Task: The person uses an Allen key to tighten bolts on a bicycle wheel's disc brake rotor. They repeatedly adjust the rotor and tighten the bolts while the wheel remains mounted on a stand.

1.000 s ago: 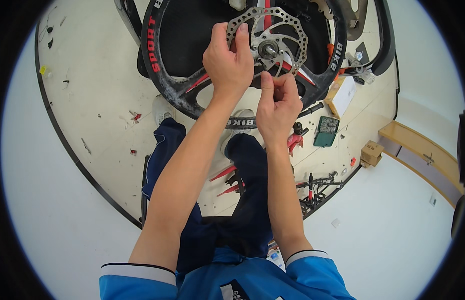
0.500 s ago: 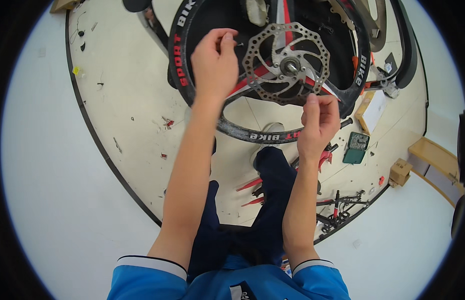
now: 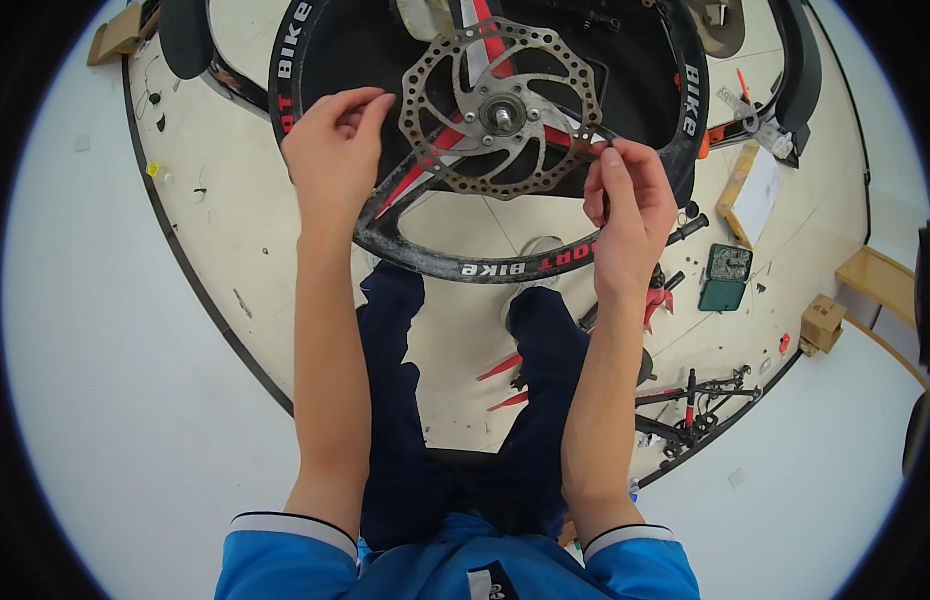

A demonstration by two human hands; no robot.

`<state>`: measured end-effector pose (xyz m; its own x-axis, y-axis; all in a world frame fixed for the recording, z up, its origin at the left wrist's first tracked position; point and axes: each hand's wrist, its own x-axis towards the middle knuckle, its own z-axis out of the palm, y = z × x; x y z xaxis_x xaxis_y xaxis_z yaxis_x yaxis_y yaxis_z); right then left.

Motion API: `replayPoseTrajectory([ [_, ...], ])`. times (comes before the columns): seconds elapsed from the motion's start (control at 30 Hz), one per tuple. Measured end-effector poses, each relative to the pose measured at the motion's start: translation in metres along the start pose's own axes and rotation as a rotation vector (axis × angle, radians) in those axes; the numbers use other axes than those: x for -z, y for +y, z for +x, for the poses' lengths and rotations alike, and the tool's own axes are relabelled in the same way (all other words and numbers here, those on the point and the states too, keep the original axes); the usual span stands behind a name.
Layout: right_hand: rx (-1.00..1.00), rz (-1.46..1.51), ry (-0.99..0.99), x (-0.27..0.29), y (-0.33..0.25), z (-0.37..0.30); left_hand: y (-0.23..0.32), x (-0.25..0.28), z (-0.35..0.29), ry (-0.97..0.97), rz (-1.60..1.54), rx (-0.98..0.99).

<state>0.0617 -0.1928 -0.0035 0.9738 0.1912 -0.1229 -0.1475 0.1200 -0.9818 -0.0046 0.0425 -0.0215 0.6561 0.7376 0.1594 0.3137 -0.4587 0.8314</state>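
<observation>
Head view, the only one I have. Black bicycle wheel (image 3: pixel 505 262) stands upright on the pale floor mat (image 3: pixel 245 230), just in front of my knees, rim arching across the top of the frame. Perforated brake disc (image 3: pixel 500 108) sits at the hub, centred between my hands.

Left hand (image 3: pixel 333 150) is at the disc's left edge, against the rim and a spoke; fingers (image 3: pixel 360 100) curled in a pinch. I can't tell whether they clamp anything. Right hand (image 3: pixel 630 195) is at the disc's right edge, thumb and forefinger (image 3: pixel 610 165) pinched together on the disc's edge or a spoke; too small to say which.

Versus half a second ago: the wheel and disc sit more centred and larger in view. Left hand has dropped from the top of the disc to its left side. Right hand has come up from below the disc to touch its right edge.

Green case (image 3: pixel 725 278) and cardboard box (image 3: pixel 755 190) lie on the mat to the right, red-handled tools (image 3: pixel 505 385) near my legs.
</observation>
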Motion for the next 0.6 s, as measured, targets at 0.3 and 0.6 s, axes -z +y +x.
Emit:
replayPoseTrajectory([
  [0.3, 0.017, -0.055, 0.014, 0.011, -0.007, 0.000, 0.056, -0.011, -0.060, -0.054, -0.116, -0.547],
  [0.6, 0.059, -0.112, 0.007, 0.004, 0.000, 0.003, 0.045, -0.053, -0.062, -0.028, -0.114, -0.650],
])
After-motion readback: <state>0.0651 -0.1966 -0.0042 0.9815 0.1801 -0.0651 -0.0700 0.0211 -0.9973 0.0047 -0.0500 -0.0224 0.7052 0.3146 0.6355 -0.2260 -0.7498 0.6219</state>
